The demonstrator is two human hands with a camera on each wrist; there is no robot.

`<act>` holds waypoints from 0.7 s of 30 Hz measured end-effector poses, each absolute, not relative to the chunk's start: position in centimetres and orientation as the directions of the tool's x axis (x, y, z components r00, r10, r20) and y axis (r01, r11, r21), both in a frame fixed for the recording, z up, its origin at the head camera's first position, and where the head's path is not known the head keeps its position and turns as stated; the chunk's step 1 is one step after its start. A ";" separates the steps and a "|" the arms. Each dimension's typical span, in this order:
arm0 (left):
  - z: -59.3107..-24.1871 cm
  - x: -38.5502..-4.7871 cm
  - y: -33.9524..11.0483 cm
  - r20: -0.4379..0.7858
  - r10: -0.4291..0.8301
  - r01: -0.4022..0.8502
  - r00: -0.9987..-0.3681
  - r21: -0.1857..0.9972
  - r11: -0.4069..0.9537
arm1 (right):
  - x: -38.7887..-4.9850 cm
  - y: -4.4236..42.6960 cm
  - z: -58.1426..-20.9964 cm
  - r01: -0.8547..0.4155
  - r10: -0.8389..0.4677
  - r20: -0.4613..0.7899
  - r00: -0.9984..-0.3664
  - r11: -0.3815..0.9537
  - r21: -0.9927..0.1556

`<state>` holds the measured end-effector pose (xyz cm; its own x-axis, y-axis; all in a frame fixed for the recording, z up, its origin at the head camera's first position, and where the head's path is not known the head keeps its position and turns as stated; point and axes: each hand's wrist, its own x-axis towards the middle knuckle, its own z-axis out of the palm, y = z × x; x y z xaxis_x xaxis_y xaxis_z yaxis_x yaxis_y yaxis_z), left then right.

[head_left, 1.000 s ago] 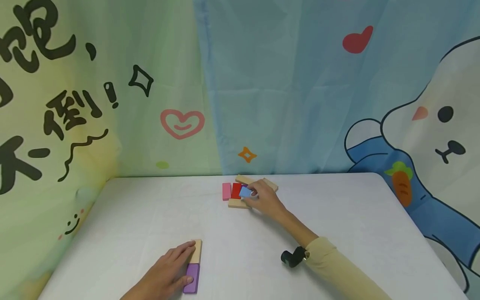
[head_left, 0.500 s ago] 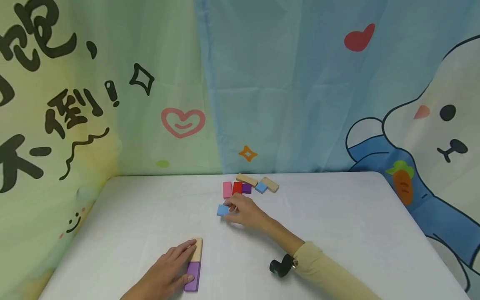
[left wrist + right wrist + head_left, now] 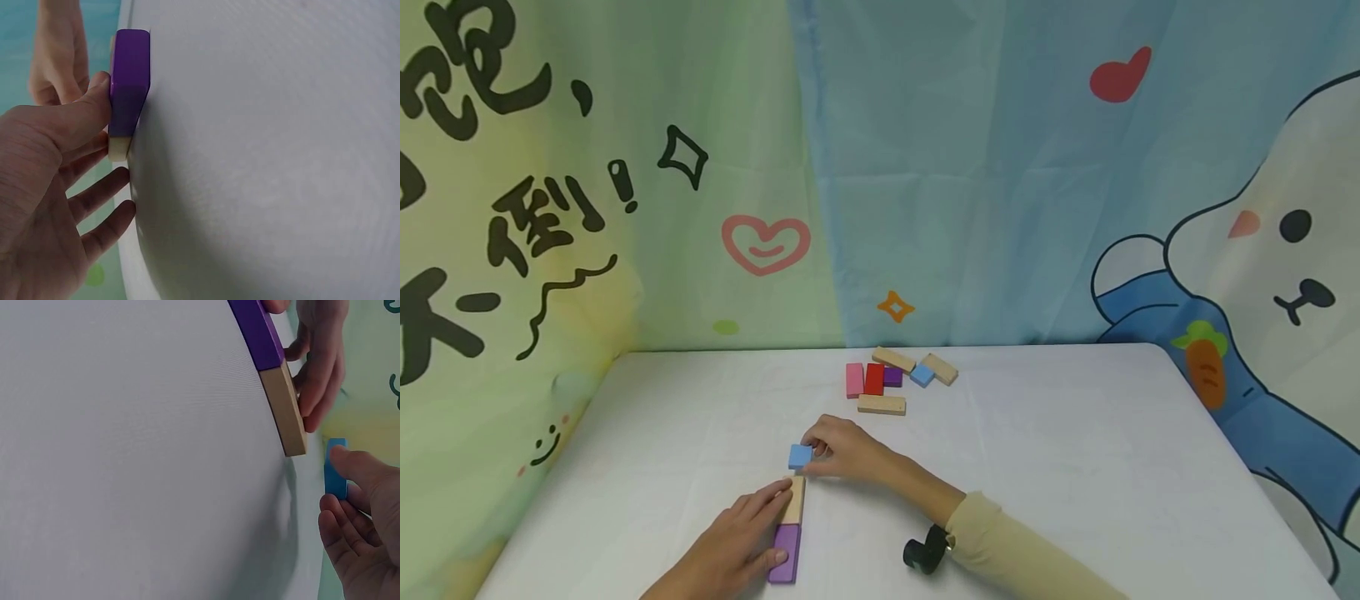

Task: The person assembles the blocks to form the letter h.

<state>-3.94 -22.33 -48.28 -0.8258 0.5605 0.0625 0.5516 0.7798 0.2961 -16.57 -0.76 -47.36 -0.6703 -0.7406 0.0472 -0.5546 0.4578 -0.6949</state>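
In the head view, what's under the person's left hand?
The left hand partly overlaps the purple block and the wooden block; the rest of their tops shows. The table beneath its palm is covered there.

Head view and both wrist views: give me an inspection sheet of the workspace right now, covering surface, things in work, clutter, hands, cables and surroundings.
Surface: white table, blocks lying on it.
Things in work: purple block and wooden block set end to end; light blue block just past the wooden block's far end, apart from it.
Clutter: loose group near the table's far edge: pink block, red block, small purple block, second blue block, three more wooden blocks.
Left hand: thumb on the purple block, fingers on the wooden block.
Right hand: pinches the light blue block; black device at its wrist.
Cables: nothing seen.
Surroundings: printed backdrop with hearts, lettering and a cartoon animal.
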 end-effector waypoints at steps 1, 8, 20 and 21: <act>-48.3 -3.9 -22.3 0.059 0.559 0.549 -0.827 0.298 0.781 | -16.5 -0.9 -47.4 -0.553 -0.742 0.041 -0.669 0.461 -0.694; -48.6 -3.9 -22.5 0.118 0.565 0.573 -0.817 0.279 0.771 | -16.3 -1.6 -47.9 -0.528 -0.734 -0.014 -0.679 0.502 -0.684; -48.2 -3.8 -22.5 0.020 0.528 0.501 -0.849 0.349 0.792 | -16.7 -1.9 -48.4 -0.506 -0.747 -0.051 -0.663 0.497 -0.705; -48.2 -3.7 -22.5 0.029 0.529 0.506 -0.848 0.343 0.792 | -16.7 -1.9 -48.4 -0.503 -0.748 -0.054 -0.662 0.497 -0.708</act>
